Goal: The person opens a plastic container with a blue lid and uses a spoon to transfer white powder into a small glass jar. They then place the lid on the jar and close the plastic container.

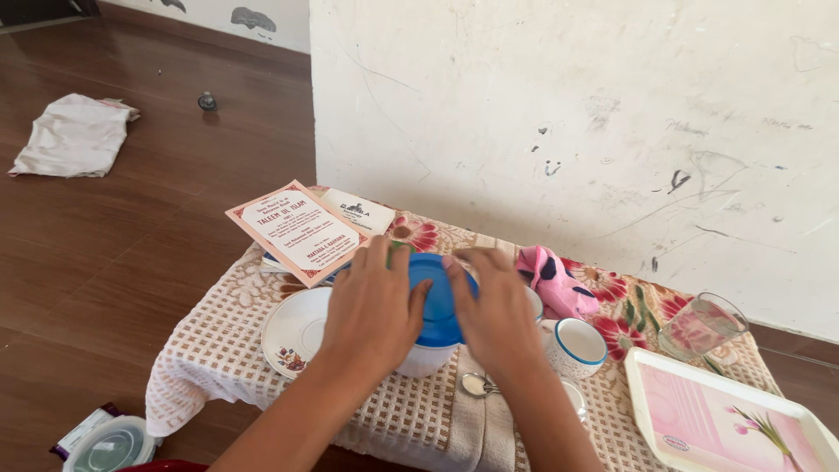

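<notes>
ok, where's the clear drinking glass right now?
In the head view the clear drinking glass stands at the right end of the cloth-covered low table, just above the pink rectangular tray and right of the white blue-rimmed cup.

L hand (371, 315) & R hand (498, 319) press flat on blue lid (434, 301) of white container (426, 358). Saucer (293, 332) just left of L fingers; blue-rimmed cup (577, 345) right of R fingers. Spoon (478, 385) below R palm. Pink booklet (297, 232) beyond L fingertips.
</notes>
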